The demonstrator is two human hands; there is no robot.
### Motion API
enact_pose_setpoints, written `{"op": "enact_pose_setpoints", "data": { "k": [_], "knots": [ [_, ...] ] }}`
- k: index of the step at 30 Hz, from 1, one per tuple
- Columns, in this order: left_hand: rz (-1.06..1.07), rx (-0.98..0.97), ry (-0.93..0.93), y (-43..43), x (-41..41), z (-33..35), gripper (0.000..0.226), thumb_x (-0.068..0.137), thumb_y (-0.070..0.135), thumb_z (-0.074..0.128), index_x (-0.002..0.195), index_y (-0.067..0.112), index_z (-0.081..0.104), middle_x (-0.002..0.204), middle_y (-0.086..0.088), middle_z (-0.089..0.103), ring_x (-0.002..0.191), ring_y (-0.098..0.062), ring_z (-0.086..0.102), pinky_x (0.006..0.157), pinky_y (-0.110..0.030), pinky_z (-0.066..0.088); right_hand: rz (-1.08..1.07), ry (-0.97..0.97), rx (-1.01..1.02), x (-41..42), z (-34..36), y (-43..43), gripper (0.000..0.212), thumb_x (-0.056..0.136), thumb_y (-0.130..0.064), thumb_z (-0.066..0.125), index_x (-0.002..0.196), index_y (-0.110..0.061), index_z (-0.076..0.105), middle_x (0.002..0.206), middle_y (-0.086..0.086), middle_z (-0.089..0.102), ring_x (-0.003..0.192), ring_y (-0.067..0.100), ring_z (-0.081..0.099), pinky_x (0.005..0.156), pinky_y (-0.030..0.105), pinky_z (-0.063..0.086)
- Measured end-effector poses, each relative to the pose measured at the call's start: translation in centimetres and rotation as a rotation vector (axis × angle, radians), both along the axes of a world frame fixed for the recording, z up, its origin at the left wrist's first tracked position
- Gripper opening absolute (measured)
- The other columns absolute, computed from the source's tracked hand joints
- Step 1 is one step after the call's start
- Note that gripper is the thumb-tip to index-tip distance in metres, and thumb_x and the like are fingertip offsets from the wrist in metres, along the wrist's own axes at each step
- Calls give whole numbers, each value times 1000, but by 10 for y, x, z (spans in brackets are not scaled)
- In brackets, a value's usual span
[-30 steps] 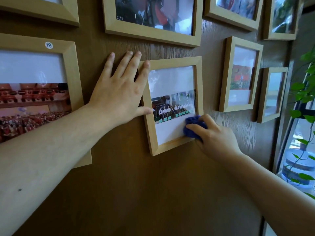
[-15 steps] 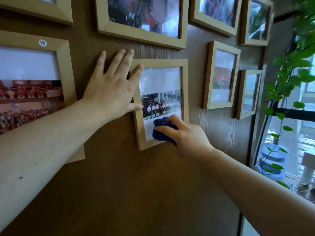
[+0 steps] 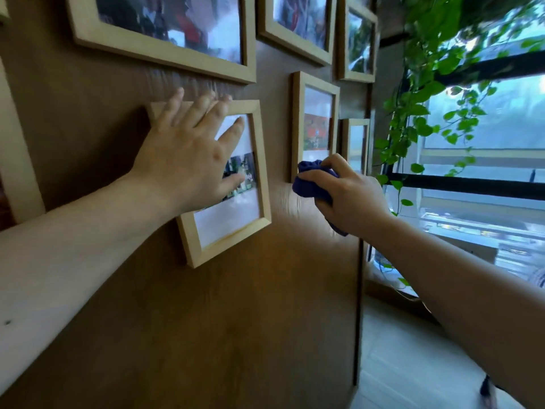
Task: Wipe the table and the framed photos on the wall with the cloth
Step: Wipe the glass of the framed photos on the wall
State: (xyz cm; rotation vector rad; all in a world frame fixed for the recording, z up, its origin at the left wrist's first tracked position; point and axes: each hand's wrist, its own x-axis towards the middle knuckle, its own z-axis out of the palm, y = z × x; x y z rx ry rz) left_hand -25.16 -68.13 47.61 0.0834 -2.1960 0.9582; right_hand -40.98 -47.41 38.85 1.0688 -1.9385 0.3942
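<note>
A small light-wood framed photo (image 3: 236,228) hangs on the brown wood wall (image 3: 206,320). My left hand (image 3: 188,154) lies flat over its upper left part, fingers spread across the glass and top edge. My right hand (image 3: 351,196) is closed around a bunched blue cloth (image 3: 309,184), held off the small frame, in front of the lower left corner of the tall narrow frame (image 3: 315,125) to its right. The table is out of view.
More wooden frames hang above (image 3: 165,45), at upper right (image 3: 298,39), at far right (image 3: 355,143) and at the left edge (image 3: 17,172). The wall panel ends at a vertical edge (image 3: 358,305). Beyond it are a trailing green plant (image 3: 418,113), a window (image 3: 486,143) and pale floor.
My right hand with the cloth has left the small frame's glass and moved right, to the tall frame beside it. My left hand slid right onto the small frame. The view swung right.
</note>
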Motion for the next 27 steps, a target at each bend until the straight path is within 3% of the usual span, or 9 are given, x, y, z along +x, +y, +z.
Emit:
{"op": "enact_pose_setpoints", "data": {
  "k": [8,14,22,27],
  "knots": [
    [-43,-57,-42,38,-53,10,81,87,62,38,149,12,25,157,-20,23,146,-34,18,116,-52,21,-23,-106,-149,-69,18,9,44,85,-20,62,128,-25,52,123,6,52,92,28,58,63,27,35],
    [22,-65,-50,60,-116,22,85,88,65,37,151,12,14,159,-18,17,147,-32,14,118,-50,18,30,-151,-222,-133,36,5,44,87,-21,58,129,-27,50,121,4,50,82,21,51,63,27,34],
    [140,1,-1,58,-198,42,93,83,67,44,151,11,14,160,-15,16,147,-30,15,118,-48,19,155,-148,-321,-207,73,-5,43,86,-24,58,128,-26,49,118,4,50,90,25,57,63,31,44],
    [205,13,6,49,-227,45,105,78,74,48,152,14,2,162,-12,2,148,-30,5,120,-49,12,225,-53,-315,-220,96,-30,41,86,-27,57,127,-27,49,121,5,49,92,25,57,69,41,53]
  ]
}}
